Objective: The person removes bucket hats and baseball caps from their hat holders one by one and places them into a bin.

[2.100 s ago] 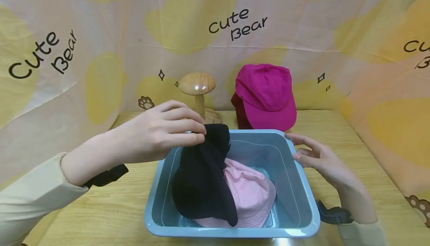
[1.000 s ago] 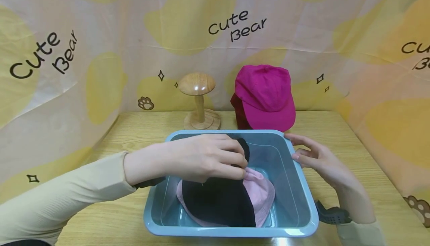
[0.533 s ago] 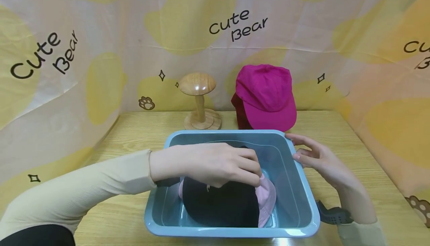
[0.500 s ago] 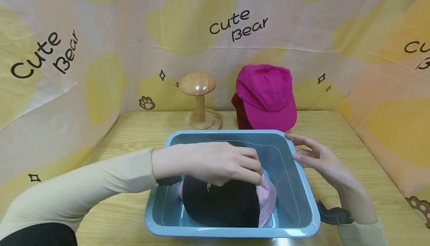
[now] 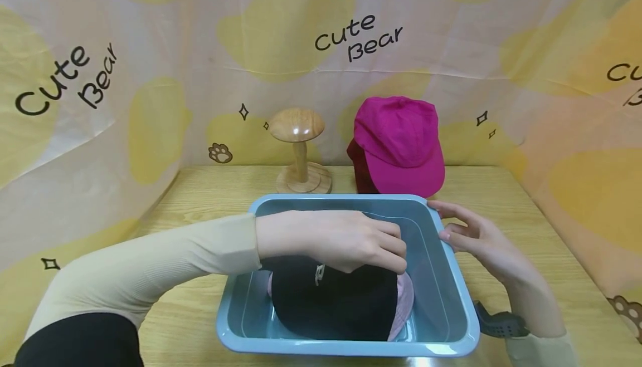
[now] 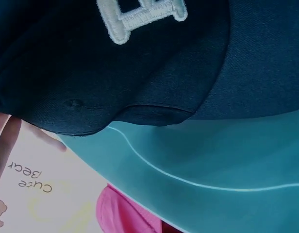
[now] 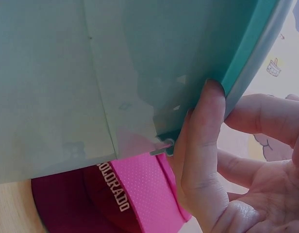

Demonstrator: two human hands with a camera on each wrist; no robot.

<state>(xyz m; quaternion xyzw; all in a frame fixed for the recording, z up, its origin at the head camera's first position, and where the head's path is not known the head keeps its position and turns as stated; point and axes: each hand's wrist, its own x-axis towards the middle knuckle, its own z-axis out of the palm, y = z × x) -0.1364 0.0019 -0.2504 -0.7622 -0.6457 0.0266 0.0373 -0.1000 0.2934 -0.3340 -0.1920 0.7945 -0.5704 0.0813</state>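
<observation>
My left hand reaches into the blue plastic tub and grips the far edge of a black baseball cap. White embroidery marks the cap's front in the left wrist view, with my fingers at its left edge. Under the cap lies a pale pink hat, mostly covered, its brim showing on the right. My right hand pinches the tub's right rim near the far corner; in the right wrist view, the thumb and fingers lie on either side of it.
Behind the tub stand a wooden mushroom-shaped hat stand and a bright magenta cap. A dark red cap is partly hidden behind the magenta one. A printed cloth hangs behind the wooden table.
My left hand has lowered the black cap into the tub over the pink hat, then shifted right with it. More of its front now shows. My right hand has stayed on the rim.
</observation>
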